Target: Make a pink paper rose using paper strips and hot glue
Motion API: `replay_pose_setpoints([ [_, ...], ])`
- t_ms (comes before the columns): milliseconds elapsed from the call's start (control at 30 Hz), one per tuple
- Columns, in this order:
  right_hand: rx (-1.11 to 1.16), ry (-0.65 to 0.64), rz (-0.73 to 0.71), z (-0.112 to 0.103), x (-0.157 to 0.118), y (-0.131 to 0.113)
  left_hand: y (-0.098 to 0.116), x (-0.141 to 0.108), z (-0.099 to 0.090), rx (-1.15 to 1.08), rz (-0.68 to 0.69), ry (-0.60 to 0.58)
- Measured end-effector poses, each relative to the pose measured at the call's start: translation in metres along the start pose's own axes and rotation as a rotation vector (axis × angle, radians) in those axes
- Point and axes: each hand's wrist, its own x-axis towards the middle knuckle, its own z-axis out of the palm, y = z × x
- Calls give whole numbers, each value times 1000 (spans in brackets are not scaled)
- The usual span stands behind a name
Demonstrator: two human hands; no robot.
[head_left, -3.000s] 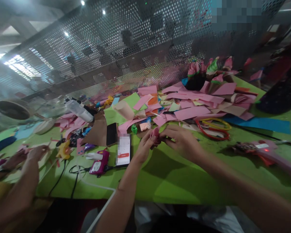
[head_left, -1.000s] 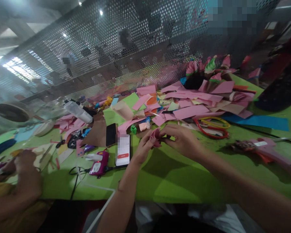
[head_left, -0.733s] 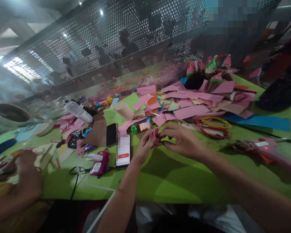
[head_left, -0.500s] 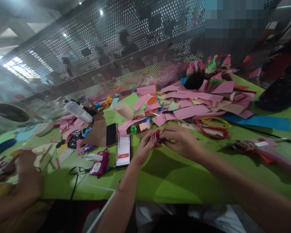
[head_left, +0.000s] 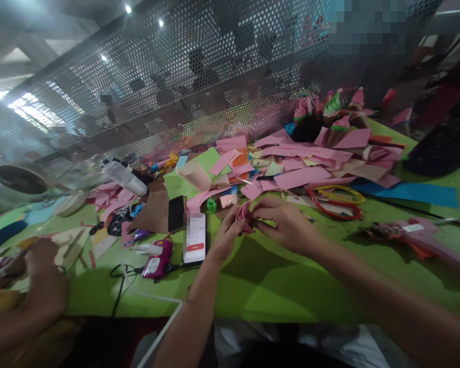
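Left hand [head_left: 225, 235] holds the pleated pink paper [head_left: 244, 211] at its fingertips.

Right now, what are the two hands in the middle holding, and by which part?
Pink paper, in layers. The left hand holds it by its left side. The right hand is at its right edge; whether it grips can't be told.

The held paper [head_left: 244, 211] is pink — tabletop [head_left: 283, 291] green, long strip [head_left: 414, 193] blue, screen [head_left: 222, 66] dotted grey.
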Motion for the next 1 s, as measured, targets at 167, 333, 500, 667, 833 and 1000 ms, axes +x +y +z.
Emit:
replay_pose_setpoints([
  [167, -19, 45, -1, 1, -1, 2, -5, 2, -2, 19, 32, 29],
  [333, 40, 82, 66, 4, -2, 2, -1, 1, 0, 31, 19, 2],
  [500, 38, 82, 131, 3, -2, 1, 1, 0, 2, 30, 27, -6],
  [667, 12, 78, 92, -1, 0, -1, 0, 1, 3, 8, 29, -10],
  [833, -39, 30, 23, 0, 0, -2, 1, -1, 3, 22, 26, -30],
  [1000, -79, 44, -14, 3, -2, 0, -1, 0, 1, 41, -15, -15],
])
